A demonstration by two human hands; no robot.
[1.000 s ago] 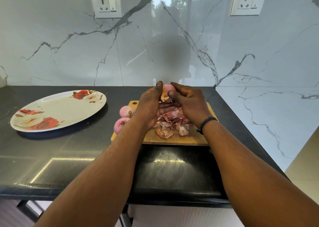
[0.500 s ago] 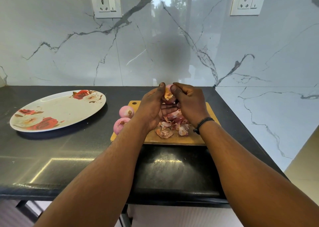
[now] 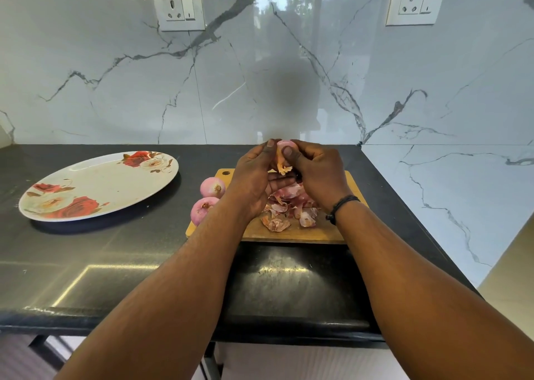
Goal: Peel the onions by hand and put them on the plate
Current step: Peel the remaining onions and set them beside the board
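Peeling one onion (image 3: 284, 145) held in both hands, left hand (image 3: 254, 180) and right hand (image 3: 318, 174) gripping; two onions (image 3: 213, 187) waiting, plate (image 3: 95, 189) bare.

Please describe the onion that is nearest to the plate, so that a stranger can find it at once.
Find the wooden cutting board on the black counter. Two loose onions sit at its left edge; the far onion, beside the board's hanging hole, lies closest to the flowered plate. No hand touches it.
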